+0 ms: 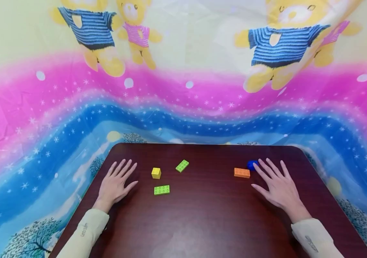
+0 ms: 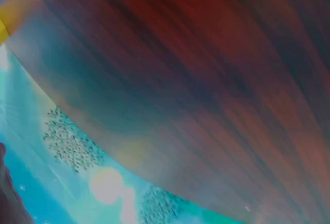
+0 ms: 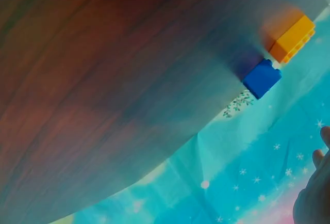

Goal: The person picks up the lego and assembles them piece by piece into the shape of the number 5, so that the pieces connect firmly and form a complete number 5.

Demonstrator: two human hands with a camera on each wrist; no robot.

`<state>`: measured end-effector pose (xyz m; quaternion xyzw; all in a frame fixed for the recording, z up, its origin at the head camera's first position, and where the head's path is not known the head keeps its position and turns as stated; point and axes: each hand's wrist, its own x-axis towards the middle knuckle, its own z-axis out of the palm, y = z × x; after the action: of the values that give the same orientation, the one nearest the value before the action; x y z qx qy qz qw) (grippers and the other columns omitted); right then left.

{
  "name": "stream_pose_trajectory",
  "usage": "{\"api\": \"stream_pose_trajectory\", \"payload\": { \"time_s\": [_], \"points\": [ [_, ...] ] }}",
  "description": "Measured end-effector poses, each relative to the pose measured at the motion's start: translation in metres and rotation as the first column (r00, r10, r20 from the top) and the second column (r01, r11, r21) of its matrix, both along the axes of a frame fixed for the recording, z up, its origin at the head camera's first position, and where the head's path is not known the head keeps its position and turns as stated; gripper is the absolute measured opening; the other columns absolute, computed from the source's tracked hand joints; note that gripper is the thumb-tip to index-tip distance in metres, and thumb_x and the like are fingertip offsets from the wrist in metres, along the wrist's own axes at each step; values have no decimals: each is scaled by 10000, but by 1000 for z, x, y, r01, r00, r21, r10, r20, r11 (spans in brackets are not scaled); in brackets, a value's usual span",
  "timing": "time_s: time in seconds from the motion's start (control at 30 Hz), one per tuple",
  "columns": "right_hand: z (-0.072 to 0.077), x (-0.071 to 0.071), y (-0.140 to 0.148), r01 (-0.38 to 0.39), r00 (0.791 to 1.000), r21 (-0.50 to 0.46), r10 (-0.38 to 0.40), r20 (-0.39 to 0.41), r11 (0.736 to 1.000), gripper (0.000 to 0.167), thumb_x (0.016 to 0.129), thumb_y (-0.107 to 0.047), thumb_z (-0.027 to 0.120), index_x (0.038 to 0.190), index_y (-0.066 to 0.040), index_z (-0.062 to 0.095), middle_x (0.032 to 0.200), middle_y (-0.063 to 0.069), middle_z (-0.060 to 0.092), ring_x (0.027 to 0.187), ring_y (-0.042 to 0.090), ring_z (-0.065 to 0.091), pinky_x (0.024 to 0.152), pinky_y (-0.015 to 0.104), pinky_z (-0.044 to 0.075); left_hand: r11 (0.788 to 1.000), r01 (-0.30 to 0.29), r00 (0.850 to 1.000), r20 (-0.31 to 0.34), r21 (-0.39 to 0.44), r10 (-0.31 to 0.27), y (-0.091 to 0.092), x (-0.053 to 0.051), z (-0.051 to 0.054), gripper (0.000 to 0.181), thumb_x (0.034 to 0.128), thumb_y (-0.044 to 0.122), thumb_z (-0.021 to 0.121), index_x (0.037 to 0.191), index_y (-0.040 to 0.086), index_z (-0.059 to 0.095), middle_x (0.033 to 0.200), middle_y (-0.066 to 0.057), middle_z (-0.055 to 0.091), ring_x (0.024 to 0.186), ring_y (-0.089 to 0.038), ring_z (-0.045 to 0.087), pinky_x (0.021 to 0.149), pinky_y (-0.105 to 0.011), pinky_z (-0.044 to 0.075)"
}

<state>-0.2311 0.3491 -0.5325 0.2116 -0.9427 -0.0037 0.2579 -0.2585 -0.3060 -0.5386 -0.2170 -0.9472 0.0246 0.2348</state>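
Observation:
In the head view the left hand (image 1: 114,186) rests palm down at the table's left side, fingers spread. The right hand (image 1: 278,186) lies spread at the right side, a fingertip beside or over a blue brick (image 1: 252,165), partly hidden; contact I cannot tell. Left of that is an orange brick (image 1: 242,173). Nearer the left hand are a yellow brick (image 1: 156,173), a green brick (image 1: 162,190) and another green brick (image 1: 182,166). The right wrist view shows the blue brick (image 3: 262,79) beside the orange one (image 3: 293,39), with part of the right hand (image 3: 315,188) at the edge.
A dark wooden table (image 1: 196,218) with rounded far corners holds the bricks. Behind and around it hangs a cloth (image 1: 186,93) printed with bears, snowflakes and trees. In the left wrist view the table (image 2: 206,79) and its edge against the cloth (image 2: 67,182) fill most of the picture.

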Motion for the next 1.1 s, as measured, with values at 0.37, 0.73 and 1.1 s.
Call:
{"api": "stream_pose_trajectory", "payload": {
  "time_s": [0.37, 0.73, 1.1],
  "points": [
    [5, -5, -27, 38, 995, -92, -29, 93, 995, 852, 893, -529, 722, 1613, -222, 385, 1621, 130, 430, 1536, 351, 285, 1304, 539, 15, 959, -60, 975, 221, 277, -2, 44, 9, -1, 644, 973, 502, 663, 1534, 222, 518, 1447, -100, 610, 1319, -369, 533, 1134, -616, 373],
    [7, -21, -31, 141, 953, -375, -24, 301, 916, 705, 1001, -421, 669, 1609, -194, 392, 1575, 206, 440, 1406, 472, 401, 1100, 743, 317, 831, -181, 850, 508, 526, -137, 75, 17, -4, 536, 942, 372, 768, 1404, 141, 625, 1283, -71, 664, 1187, -285, 611, 1004, -548, 512],
    [-6, -47, -10, 270, 891, -485, -26, 452, 832, 655, 1071, -465, 531, 1581, -73, 410, 1526, 300, 413, 1368, 524, 396, 1075, 762, 350, 768, -180, 788, 558, 615, -262, 85, 15, -11, 530, 880, 213, 843, 1340, 47, 639, 1247, -108, 662, 1120, -299, 632, 965, -478, 537]
  ]
}}
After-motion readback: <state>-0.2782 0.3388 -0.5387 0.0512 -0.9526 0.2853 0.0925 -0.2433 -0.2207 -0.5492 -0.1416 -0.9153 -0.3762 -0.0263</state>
